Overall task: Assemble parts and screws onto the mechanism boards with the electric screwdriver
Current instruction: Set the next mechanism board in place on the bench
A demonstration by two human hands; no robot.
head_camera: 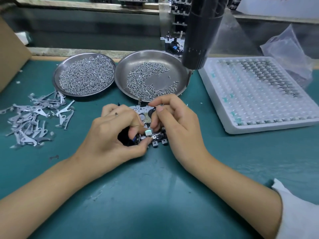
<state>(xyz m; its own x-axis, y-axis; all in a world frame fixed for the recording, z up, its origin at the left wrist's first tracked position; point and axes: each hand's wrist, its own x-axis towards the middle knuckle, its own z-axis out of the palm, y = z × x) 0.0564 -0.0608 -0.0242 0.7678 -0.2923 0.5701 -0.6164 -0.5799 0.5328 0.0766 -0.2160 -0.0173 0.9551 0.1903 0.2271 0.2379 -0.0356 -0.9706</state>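
Observation:
A metal mechanism board point(148, 116) lies on the green mat in the middle, mostly covered by both hands. My left hand point(114, 133) pinches a small silver block part point(148, 133) between thumb and forefinger at the board's near edge. My right hand point(172, 121) has curled fingers on the board beside that part, touching it from the right. The black electric screwdriver point(198, 37) hangs above the table at the back right, with no hand on it.
Two steel dishes of screws stand behind the board, one full point(84, 75), one half full point(151, 75). A pile of flat metal levers point(34, 118) lies at the left. A white tray of small parts point(259, 94) sits at the right. A cardboard box point(10, 54) is far left.

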